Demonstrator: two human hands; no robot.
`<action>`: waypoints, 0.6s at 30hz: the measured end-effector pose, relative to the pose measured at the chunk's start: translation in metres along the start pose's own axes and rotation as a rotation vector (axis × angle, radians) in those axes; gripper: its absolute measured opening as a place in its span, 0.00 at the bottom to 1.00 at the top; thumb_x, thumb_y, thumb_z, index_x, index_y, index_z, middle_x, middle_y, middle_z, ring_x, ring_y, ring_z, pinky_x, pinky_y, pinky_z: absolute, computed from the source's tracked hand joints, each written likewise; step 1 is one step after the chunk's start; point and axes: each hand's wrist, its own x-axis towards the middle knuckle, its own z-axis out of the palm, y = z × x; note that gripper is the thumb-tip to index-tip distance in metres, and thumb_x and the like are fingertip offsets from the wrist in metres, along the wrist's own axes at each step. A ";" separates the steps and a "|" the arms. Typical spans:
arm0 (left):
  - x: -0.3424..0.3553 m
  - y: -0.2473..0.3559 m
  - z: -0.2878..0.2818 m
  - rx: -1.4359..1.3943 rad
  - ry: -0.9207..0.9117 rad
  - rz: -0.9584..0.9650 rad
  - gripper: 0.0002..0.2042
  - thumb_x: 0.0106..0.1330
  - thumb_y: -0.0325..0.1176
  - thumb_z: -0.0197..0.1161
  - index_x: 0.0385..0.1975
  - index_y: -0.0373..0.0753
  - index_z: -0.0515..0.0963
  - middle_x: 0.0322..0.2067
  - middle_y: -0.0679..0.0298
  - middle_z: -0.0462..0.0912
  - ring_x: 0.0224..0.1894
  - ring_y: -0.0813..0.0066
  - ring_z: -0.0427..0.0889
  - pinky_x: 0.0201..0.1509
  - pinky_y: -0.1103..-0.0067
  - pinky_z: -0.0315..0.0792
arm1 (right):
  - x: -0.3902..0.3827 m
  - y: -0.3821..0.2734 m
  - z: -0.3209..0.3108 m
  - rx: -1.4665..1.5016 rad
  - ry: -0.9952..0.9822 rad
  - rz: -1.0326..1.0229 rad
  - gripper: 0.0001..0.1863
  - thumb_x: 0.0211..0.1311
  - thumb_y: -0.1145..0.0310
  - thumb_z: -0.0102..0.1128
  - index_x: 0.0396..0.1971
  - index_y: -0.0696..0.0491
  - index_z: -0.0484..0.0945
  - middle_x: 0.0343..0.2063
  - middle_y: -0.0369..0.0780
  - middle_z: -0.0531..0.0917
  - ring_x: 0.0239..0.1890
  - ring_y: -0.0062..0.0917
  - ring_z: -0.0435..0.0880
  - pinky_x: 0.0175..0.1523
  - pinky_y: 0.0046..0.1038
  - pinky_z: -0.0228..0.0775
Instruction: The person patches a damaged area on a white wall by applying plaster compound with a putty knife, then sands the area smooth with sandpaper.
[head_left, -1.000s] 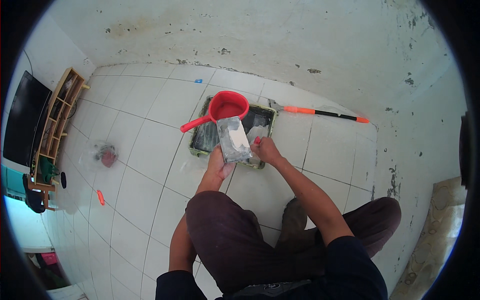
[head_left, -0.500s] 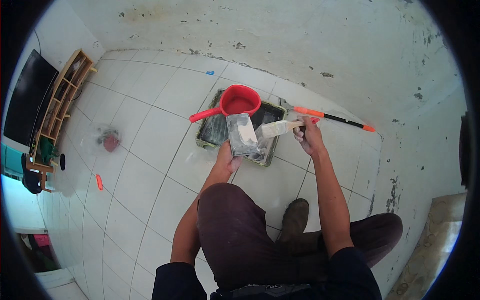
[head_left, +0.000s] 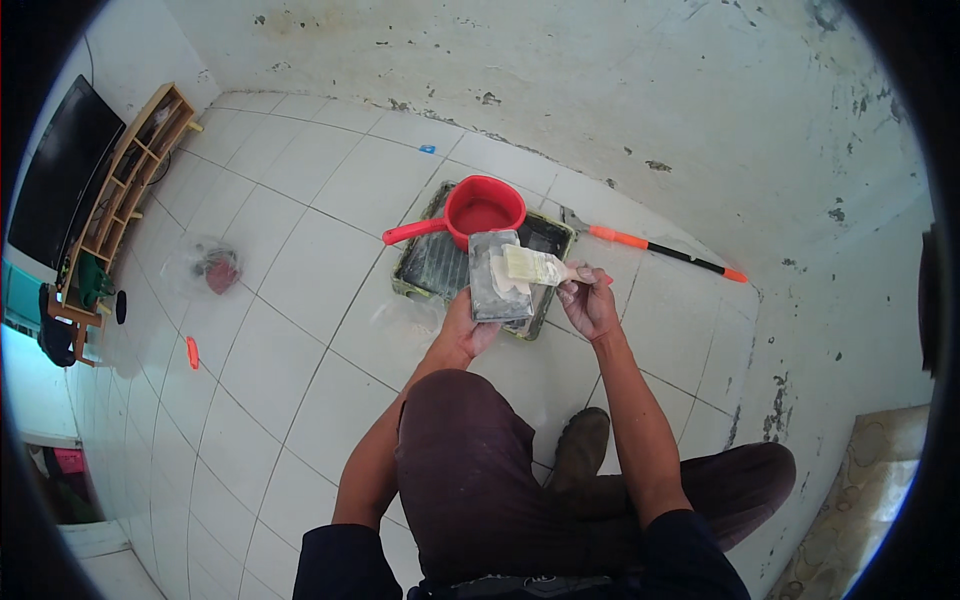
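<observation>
My left hand [head_left: 468, 332] grips a small grey rectangular tray [head_left: 486, 302] smeared with off-white paste, its fingers partly hidden beneath. Closed round a wide paintbrush [head_left: 538, 266] with pale bristles and a red-tipped handle, my right hand [head_left: 592, 306] holds the bristles over the paste. Whether they touch it is hard to tell. Just beyond, a red dipper [head_left: 486, 190] with a long handle rests on a black, paint-stained roller tray [head_left: 436, 264] on the floor.
A scraper [head_left: 690, 256] with an orange and black handle lies right of the roller tray, near the peeling wall [head_left: 560, 70]. To the left lie a clear plastic bag [head_left: 212, 270] and an orange object [head_left: 193, 352]. A wooden shelf unit [head_left: 125, 190] stands far left.
My right hand has brought the paintbrush leftward, from beside the small tray to over its paste. The small tray has shifted slightly right with my left hand.
</observation>
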 end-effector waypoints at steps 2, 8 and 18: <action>-0.002 -0.003 -0.001 -0.033 -0.071 -0.011 0.18 0.79 0.36 0.49 0.63 0.36 0.73 0.59 0.57 0.80 0.62 0.62 0.79 0.69 0.67 0.73 | -0.001 -0.003 -0.002 -0.018 -0.018 0.004 0.12 0.65 0.66 0.56 0.42 0.59 0.78 0.30 0.38 0.77 0.30 0.23 0.72 0.35 0.25 0.67; 0.001 -0.003 -0.017 -0.044 -0.119 0.004 0.19 0.79 0.36 0.49 0.63 0.35 0.73 0.60 0.56 0.80 0.62 0.62 0.79 0.69 0.66 0.73 | -0.005 -0.010 -0.001 -0.105 0.009 -0.024 0.11 0.64 0.67 0.55 0.40 0.60 0.77 0.29 0.38 0.76 0.30 0.23 0.71 0.36 0.26 0.67; 0.002 0.000 -0.005 -0.061 -0.210 0.020 0.16 0.77 0.34 0.50 0.59 0.36 0.75 0.54 0.58 0.83 0.56 0.64 0.83 0.64 0.67 0.76 | -0.009 -0.040 -0.012 -0.062 0.172 -0.126 0.12 0.70 0.61 0.56 0.39 0.56 0.75 0.26 0.34 0.74 0.25 0.16 0.68 0.27 0.20 0.63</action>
